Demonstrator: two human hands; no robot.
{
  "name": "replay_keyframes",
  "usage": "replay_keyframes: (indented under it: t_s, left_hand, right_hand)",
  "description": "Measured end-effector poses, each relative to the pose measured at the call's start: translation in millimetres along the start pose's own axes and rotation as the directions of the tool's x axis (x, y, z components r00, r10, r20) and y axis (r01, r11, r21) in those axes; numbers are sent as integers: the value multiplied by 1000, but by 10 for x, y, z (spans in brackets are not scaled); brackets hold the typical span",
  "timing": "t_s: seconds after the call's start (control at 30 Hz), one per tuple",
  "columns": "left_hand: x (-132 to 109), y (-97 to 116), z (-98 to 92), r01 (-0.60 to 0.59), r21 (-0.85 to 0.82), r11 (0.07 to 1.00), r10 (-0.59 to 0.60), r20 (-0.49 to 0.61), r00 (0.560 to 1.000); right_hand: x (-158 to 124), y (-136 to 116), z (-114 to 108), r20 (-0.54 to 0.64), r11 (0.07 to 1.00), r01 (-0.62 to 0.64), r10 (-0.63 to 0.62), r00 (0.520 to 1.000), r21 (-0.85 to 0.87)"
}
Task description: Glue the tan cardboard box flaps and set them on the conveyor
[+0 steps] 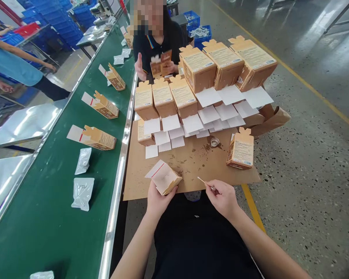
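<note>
Brown cardboard carton with a white flap and a red strip (166,178) sits tilted in the left hand (159,198), over the near edge of a brown cardboard sheet (189,170); fingers and thumb close around its lower sides. The right hand (222,197) pinches a slim wooden stick with a white tip (202,181), the tip pointing toward the carton but apart from it. The step in hand seems to be treating this carton with the stick; the next move probably calls for a steady left grip while the tip meets the carton's surface. A small clear round dish (214,142) rests on the sheet among dark, wet-looking spots; I cannot tell whether it holds liquid. The held carton's inside is hidden, as are the contents of the stacked brown cartons with cream labels (199,69) behind. Farther off, a blue plastic crate (202,38) holds silvery packets (200,31).
</note>
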State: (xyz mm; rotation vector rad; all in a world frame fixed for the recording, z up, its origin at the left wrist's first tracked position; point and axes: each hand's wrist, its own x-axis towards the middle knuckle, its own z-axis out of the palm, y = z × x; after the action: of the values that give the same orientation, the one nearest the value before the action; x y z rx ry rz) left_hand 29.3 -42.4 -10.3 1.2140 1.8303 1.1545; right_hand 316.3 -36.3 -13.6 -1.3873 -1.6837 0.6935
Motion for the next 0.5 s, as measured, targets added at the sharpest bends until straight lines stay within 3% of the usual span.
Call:
replay_keyframes:
  t_s: [0.2,0.3,0.4,0.5]
  left_hand:
    - [11,-24,105,-79,65,995,79,-6,997]
    - [63,-58,80,-66,78,995,70,-60,996]
    - [132,-200,-268,22,68,997,-2,-280,960]
    - [91,-424,-913,88,16,996,-65,-549,833]
  right_hand:
    - [18,14,38,-21,1000,-10,10,1000,27]
    - [73,28,30,-32,999,22,-21,999,36]
    - [80,106,-62,-83,999,34,-32,996,28]
    - [63,239,-183,-119,1000,9,-5,993,28]
